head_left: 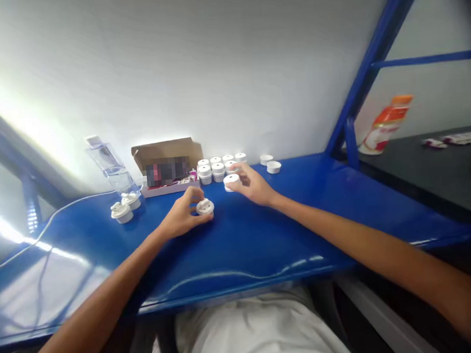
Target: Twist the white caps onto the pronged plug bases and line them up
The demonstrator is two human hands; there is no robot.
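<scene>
Head view: the hands are apart over the bench [240, 243], each closed on something. The left hand [180, 215] has thumb and fingers around a white fitting [205, 206] with a raised top; the right hand [258, 186] pinches a smooth white cap [231, 182]. I cannot tell whether either piece is lifted.

Just beyond the right hand stand rows of capped white pieces [218, 168]; its knuckles or the cap could probably knock them if it swings outward. The fitting might tip if the left grip loosens on its rim. Past the left hand, an open box [167, 190] limits reach.

Loose white rings [274, 167] lie beyond the right hand, to its right, near the wall [253, 89]. Toward the body, blue surface runs to the front edge [243, 290], giving both hands room to draw back.
</scene>
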